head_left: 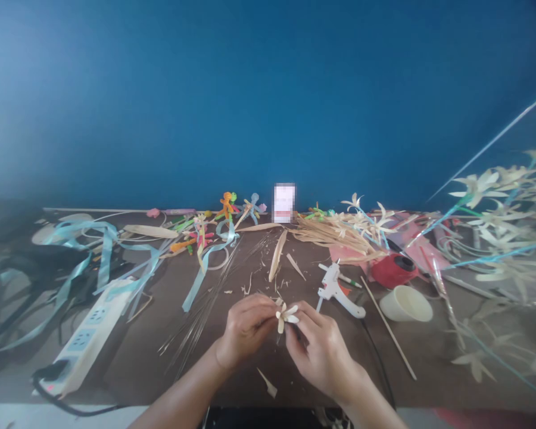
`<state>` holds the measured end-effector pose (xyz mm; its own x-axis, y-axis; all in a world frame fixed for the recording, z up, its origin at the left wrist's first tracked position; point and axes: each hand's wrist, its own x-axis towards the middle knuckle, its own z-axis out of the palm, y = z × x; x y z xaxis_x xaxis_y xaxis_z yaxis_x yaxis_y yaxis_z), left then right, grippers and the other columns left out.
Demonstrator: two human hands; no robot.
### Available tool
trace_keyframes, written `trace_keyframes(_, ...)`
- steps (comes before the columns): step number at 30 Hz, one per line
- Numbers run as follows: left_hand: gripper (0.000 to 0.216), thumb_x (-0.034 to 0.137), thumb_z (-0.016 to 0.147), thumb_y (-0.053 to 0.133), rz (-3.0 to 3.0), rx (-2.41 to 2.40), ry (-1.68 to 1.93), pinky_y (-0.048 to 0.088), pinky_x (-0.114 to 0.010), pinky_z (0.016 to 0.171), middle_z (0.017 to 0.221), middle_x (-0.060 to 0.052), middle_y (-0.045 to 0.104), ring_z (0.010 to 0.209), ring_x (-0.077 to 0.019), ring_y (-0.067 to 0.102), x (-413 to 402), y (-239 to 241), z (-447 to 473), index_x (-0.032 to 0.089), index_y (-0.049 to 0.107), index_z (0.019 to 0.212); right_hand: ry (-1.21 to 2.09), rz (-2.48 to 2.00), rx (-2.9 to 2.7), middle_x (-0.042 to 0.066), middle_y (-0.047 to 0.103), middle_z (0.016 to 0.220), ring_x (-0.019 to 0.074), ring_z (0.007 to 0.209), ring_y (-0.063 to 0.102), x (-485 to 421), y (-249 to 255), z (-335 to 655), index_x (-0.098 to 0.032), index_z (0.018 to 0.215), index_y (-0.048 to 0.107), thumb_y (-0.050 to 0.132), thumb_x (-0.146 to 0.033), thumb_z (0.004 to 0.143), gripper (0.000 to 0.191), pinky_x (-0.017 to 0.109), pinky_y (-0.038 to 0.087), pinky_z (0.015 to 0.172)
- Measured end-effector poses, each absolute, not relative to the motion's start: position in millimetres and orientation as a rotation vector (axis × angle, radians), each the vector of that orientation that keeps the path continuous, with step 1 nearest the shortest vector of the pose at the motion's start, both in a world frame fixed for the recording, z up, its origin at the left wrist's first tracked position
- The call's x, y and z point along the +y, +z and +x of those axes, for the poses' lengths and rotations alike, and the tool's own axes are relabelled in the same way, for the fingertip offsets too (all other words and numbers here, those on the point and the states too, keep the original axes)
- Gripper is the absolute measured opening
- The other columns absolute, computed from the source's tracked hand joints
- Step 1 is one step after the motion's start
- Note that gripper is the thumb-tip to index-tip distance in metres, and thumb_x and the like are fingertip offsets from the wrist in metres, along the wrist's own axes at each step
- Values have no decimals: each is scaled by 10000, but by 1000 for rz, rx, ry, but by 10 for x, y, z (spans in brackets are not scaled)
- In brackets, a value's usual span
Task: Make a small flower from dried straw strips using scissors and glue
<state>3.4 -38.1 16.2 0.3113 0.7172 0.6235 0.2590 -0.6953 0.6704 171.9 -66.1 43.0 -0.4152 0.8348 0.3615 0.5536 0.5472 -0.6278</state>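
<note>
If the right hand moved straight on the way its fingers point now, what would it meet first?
Most likely the left hand: the right hand points up-left across the small straw flower both hold. Depth is unclear.

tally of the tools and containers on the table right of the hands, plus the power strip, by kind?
Glue gun, white: 1
Cup, cream, on its side: 1
Red spool: 1
Power strip, white: 1
Total: 4
The left hand and right hand together hold a small pale flower; I did not count it.
</note>
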Motion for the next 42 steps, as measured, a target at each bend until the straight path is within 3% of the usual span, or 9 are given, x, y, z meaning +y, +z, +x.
trace_keyframes(12, 118, 73, 702, 605, 2089, 965, 1463, 502, -278, 647, 708, -49, 663, 699, -159, 619, -412, 76, 73, 158, 635, 779, 638, -1211, -2026, 45, 566, 812, 161, 683, 560, -693, 459, 1671, -190, 914, 533, 454, -58, 750, 224, 242, 423, 536)
trace_keyframes(21, 189, 42, 688, 605, 2110, 930, 1444, 493, -278, 662, 743, -49, 655, 722, -157, 609, -433, 98, 37, 155, 625, 838, 853, -1217, -1949, 0, 563, 741, 97, 494, 468, -709, 522, 1686, -199, 865, 544, 461, -82, 766, 174, 227, 395, 497)
trace_keyframes(42, 106, 84, 702, 601, 2051, 956, 1461, 499, -281, 634, 699, -46, 656, 692, -163, 618, -430, 34, 42, 161, 637, 766, 984, -1108, -1586, 38, 603, 808, 149, 723, 575, -633, 387, 1603, -180, 751, 576, 492, -139, 773, 96, 243, 454, 633)
